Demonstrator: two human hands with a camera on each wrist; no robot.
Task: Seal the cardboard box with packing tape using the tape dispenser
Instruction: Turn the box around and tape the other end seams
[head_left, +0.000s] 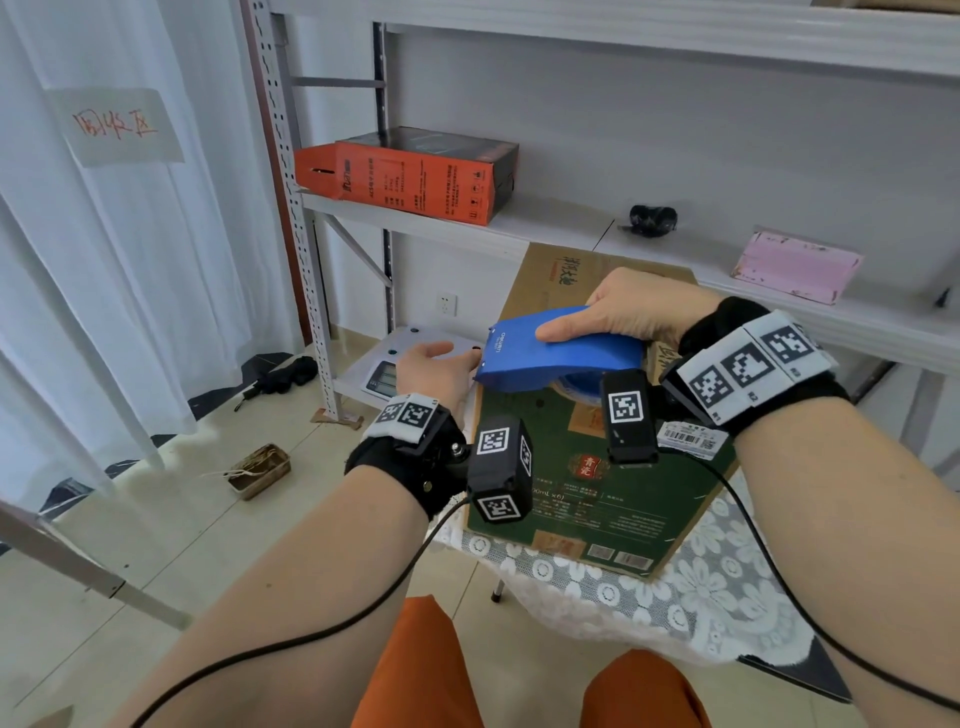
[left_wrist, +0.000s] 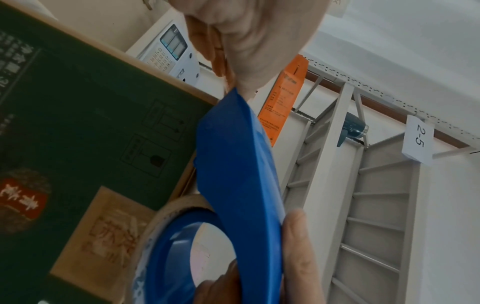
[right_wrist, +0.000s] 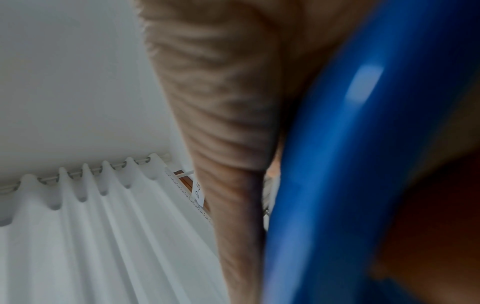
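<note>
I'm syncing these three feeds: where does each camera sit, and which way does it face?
Head: looks down and forward at the box, dispenser, both forearms, orange-clad knees.
Left wrist: beside the box, looks up past the left hand and dispenser to the shelving.
Right wrist: under the right hand, looks up at the curtain.
Shared: all show the blue dispenser; both wrist views show the "2-5" tag.
</note>
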